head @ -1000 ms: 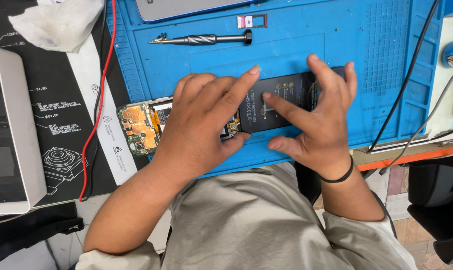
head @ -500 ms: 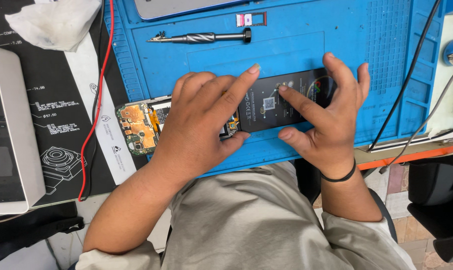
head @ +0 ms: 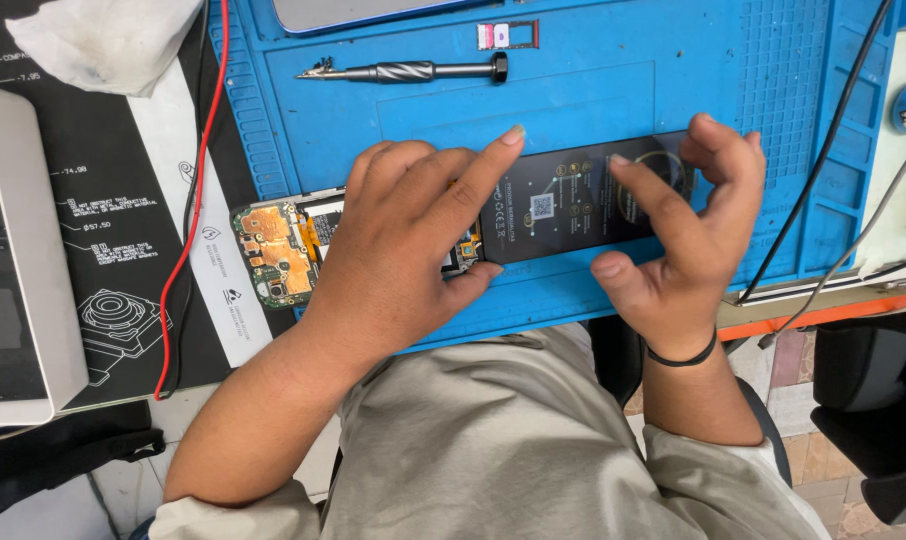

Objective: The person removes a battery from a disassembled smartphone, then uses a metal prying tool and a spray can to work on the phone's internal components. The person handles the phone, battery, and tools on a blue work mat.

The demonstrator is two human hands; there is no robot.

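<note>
Left hand lies spread on the opened phone with exposed circuit board; right hand, fingers loosely spread, touches its black rectangular battery on the blue silicone mat.

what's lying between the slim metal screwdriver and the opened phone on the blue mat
In the head view, only bare blue silicone mat separates the slim metal screwdriver from the opened phone.

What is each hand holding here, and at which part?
The left hand lies flat on the middle of the opened phone, pressing rather than gripping. The right hand touches the black battery at its right end.
</note>
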